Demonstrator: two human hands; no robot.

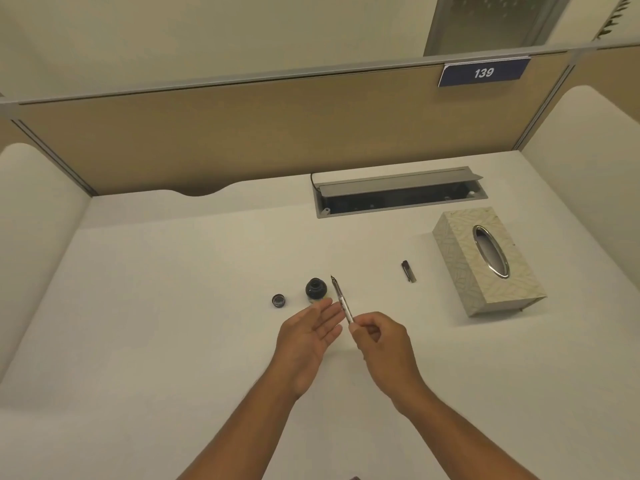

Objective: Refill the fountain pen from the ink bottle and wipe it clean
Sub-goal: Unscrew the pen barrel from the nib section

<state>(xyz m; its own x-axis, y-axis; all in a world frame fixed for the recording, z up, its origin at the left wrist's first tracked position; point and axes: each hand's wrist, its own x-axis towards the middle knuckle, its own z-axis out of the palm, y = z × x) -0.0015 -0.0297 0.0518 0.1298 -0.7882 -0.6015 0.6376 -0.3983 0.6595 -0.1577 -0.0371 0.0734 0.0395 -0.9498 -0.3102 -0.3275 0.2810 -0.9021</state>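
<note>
On white cubicle desk (173, 306) beside uncapped ink bottle (316, 289): right hand (381, 344) grip pinching fountain pen (341, 301), left hand (308, 344) released.

The fountain pen (341, 299), slim and silvery, is uncapped and tilted with its nib toward the upper left, just right of the ink bottle (316, 289). The small, dark bottle stands open at frame centre. Its round lid (278, 300) lies just left; the dark pen cap (408, 271) lies well right.
</note>
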